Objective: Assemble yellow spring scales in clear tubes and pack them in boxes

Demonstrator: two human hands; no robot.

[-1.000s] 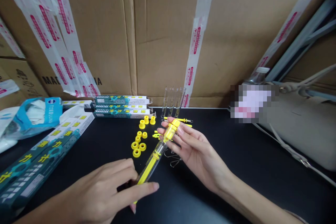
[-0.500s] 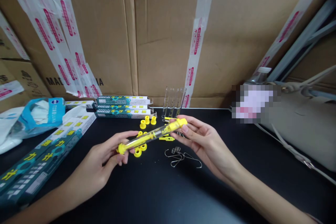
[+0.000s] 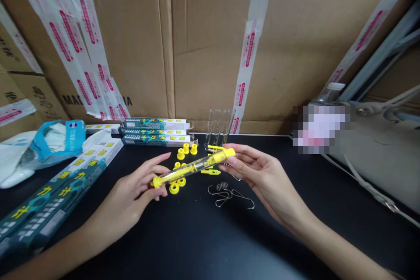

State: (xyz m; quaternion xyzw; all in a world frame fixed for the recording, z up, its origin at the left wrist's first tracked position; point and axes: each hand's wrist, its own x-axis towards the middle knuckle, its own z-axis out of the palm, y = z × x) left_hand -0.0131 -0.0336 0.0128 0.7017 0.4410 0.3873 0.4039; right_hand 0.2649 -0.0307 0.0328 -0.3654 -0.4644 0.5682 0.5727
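A tubular spring scale (image 3: 192,168) with a clear barrel and yellow ends is held aslant above the black table, its right end higher. My left hand (image 3: 136,190) is closed on the lower yellow end, thumb and fingers pinching it, with the index finger stretched away. At the upper yellow end my right hand (image 3: 264,179) grips with thumb and fingers. Behind and below the barrel lie several yellow caps (image 3: 186,148) and a flat yellow slider (image 3: 210,172). Wire hooks (image 3: 226,199) and small coil springs (image 3: 222,186) lie in front of my right hand.
Several clear tubes (image 3: 216,124) stand upright at the back. Printed boxes are stacked (image 3: 157,133) behind the caps, and long boxes (image 3: 70,183) lie at left near a blue-and-white packet (image 3: 62,142). A bottle (image 3: 331,92) and a beige bag (image 3: 387,153) are on the right.
The view has shifted slightly. My left index finger has lifted away from the spring scale; both hands still hold its ends at nearly the same tilt.
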